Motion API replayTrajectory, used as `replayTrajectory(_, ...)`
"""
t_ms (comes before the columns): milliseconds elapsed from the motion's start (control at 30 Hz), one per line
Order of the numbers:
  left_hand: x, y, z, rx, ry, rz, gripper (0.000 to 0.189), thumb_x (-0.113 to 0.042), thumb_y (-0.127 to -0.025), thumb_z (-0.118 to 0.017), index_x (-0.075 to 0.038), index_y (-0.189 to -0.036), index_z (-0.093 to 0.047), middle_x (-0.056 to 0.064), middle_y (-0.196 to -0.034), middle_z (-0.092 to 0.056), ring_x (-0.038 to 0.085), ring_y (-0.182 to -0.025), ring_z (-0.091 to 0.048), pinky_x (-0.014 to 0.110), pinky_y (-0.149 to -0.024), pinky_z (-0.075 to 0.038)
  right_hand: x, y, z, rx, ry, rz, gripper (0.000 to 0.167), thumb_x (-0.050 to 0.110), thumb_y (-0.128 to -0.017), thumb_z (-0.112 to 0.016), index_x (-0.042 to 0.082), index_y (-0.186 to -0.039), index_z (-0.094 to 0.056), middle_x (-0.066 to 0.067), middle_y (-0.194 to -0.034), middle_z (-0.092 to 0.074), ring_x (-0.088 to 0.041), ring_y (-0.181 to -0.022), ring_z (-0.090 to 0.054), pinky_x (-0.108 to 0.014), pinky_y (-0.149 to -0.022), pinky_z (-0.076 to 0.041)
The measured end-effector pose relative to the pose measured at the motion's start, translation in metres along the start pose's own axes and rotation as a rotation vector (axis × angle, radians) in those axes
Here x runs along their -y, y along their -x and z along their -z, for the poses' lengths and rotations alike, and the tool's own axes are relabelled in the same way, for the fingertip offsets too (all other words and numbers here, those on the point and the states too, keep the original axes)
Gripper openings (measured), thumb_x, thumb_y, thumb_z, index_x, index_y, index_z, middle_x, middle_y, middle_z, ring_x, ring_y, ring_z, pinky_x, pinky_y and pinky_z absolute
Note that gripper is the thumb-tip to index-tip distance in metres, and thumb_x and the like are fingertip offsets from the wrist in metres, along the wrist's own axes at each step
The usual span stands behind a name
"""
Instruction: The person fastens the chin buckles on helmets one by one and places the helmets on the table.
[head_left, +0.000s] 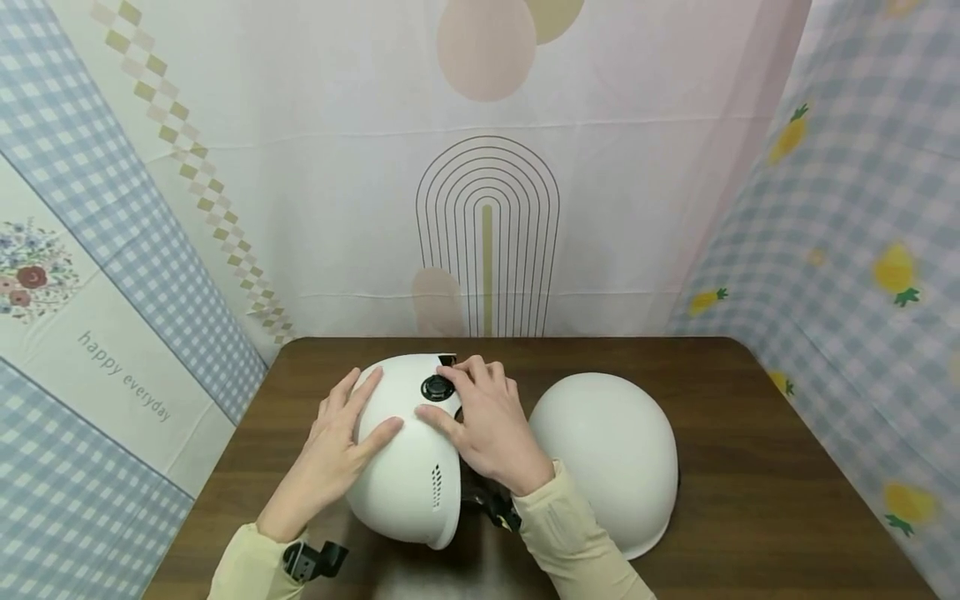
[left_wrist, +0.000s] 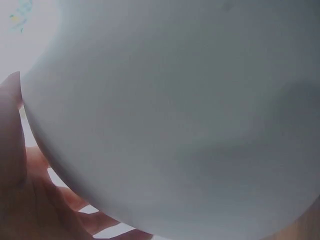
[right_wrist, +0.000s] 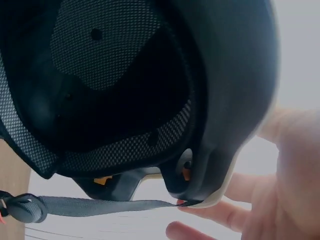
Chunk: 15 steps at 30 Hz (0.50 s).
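Note:
A white helmet point(head_left: 408, 467) lies tipped on the brown table, its opening turned to the right. My left hand point(head_left: 333, 442) holds its left side, thumb and fingers spread around the shell. The left wrist view shows those fingers following the curve of the white shell point(left_wrist: 150, 110). On the other side, my right hand point(head_left: 491, 421) holds the helmet by its rim, with fingertips at the round black knob point(head_left: 438, 387) and the thumb on the shell. The dark padded lining point(right_wrist: 107, 45) and a grey chin strap point(right_wrist: 107, 206) show in the right wrist view.
A second white helmet point(head_left: 607, 450) sits dome up at the right, partly behind my right forearm. Both helmets are on a brown wooden table point(head_left: 750, 467). Patterned cloths point(head_left: 360, 208) hang behind the table and at both sides.

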<state>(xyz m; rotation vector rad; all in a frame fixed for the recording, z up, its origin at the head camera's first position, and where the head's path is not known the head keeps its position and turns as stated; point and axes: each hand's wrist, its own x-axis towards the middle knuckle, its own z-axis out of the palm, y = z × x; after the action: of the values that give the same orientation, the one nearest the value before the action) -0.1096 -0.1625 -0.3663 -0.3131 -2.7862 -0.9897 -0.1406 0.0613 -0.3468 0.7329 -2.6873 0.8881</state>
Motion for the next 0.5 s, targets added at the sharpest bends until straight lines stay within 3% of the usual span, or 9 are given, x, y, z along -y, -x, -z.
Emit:
replayTrajectory(233, 0.012, 0.008, 0.001, 0.068, 0.089, 0.066, 0.084, -0.047, -0.094, -0.059, -0.021, -0.158, -0.011, 0.021, -0.158, -0.008, 0.049, -0.139, -0.020, 0.073, -0.094, -0.031, 0.000, 0.002, 0.000, 0.011, 0.012, -0.008, 0.059, 0.057, -0.095, -0.051, 0.017, -0.139, -0.053, -0.003, -0.124, -0.047, -0.026, -0.113, -0.040, -0.050, -0.099, -0.031)
replayTrajectory(500, 0.023, 0.015, 0.002, 0.121, 0.165, 0.075, 0.087, -0.044, -0.096, -0.059, -0.023, -0.158, -0.001, 0.022, -0.158, -0.009, 0.050, -0.138, -0.023, 0.071, -0.095, -0.032, -0.002, 0.006, 0.003, 0.018, 0.035, -0.002, 0.058, 0.054, -0.098, -0.047, 0.026, -0.149, -0.043, -0.008, -0.129, -0.046, -0.030, -0.113, -0.039, -0.052, -0.100, -0.030)
